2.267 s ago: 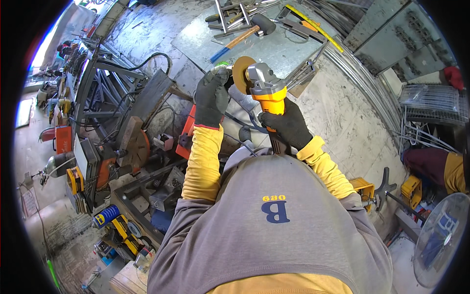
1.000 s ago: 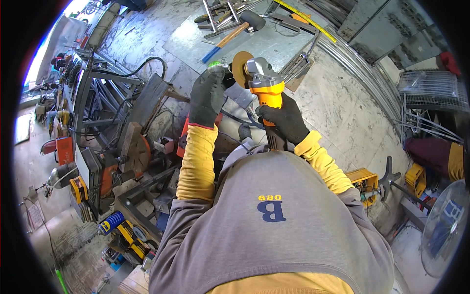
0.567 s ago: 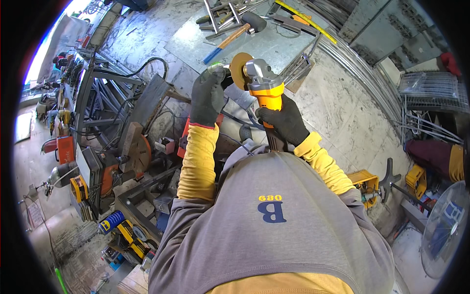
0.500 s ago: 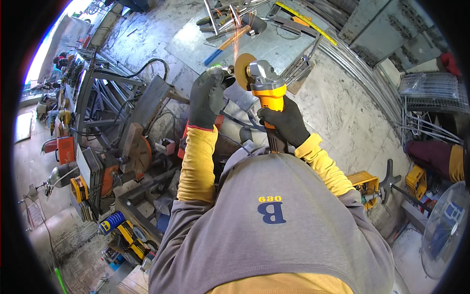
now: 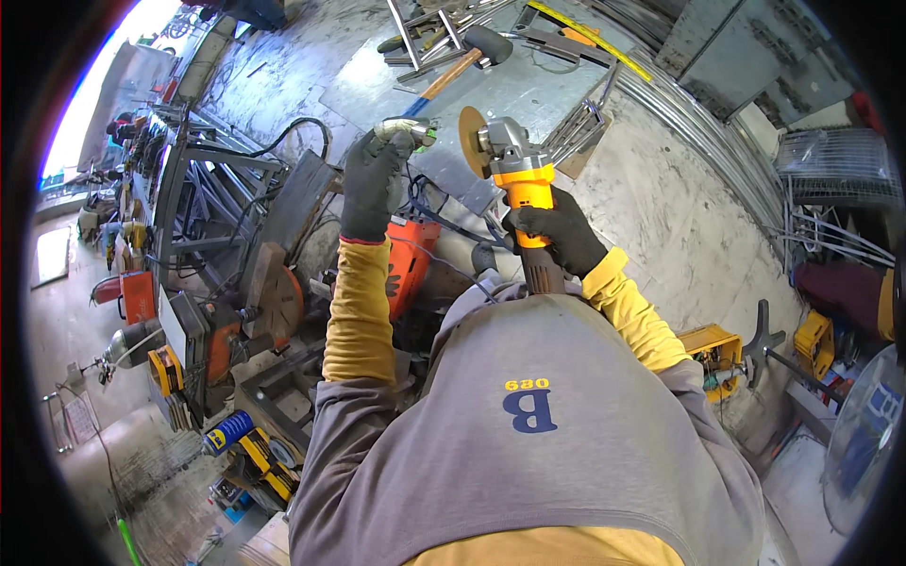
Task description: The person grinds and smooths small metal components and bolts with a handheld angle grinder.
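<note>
In my gloved left hand (image 5: 370, 184) is a short, curved, shiny metal pipe piece (image 5: 401, 124), its end toward the right with a greenish tint. The fingers are closed round it. My gloved right hand (image 5: 564, 234) is wrapped round the yellow body of an angle grinder (image 5: 525, 189), which points away from me. On its grey head sits a tan-brown disc (image 5: 471, 141), edge toward the pipe piece. A gap shows between disc and metal, and no sparks are visible. Whether the disc is spinning I cannot tell.
Beyond my hands, a metal sheet (image 5: 363, 90) bears a hammer (image 5: 445, 80) and steel offcuts. A yellow rule (image 5: 604, 47) lies by long tubes at right. An orange machine (image 5: 408, 259) with a cable stands below my left hand; a metal rack (image 5: 175, 203) is farther left.
The sparks have stopped. My left hand has drawn left with the pipe piece, away from the disc. The grinder has shifted slightly right and nearer to me. The orange machine shows more.
</note>
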The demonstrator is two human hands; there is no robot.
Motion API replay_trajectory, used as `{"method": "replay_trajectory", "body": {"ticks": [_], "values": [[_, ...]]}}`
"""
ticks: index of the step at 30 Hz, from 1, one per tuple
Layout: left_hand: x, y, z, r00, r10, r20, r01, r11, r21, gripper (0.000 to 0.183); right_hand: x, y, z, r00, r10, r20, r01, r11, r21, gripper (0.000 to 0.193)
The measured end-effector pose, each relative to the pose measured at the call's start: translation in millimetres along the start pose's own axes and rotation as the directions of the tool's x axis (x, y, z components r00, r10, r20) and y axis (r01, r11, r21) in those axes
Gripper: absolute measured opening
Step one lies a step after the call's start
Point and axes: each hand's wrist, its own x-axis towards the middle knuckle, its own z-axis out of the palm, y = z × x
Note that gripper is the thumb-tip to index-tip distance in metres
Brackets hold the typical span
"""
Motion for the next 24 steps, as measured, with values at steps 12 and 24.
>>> {"method": "replay_trajectory", "body": {"ticks": [12, 24], "values": [[1.5, -10.7, 22.7, 0.998, -0.058, 0.019, 0.058, 0.998, -0.039, 0.027, -3.3, -2.9, 7.2, 0.998, 0.062, 0.009, -0.062, 0.997, 0.038, 0.051], [6.0, 0.4, 26.7, 0.989, -0.148, -0.002, 0.147, 0.975, 0.166, 0.026, -0.1, 0.6, 3.8, 0.996, -0.077, -0.043, 0.067, 0.978, -0.199, 0.040]]}}
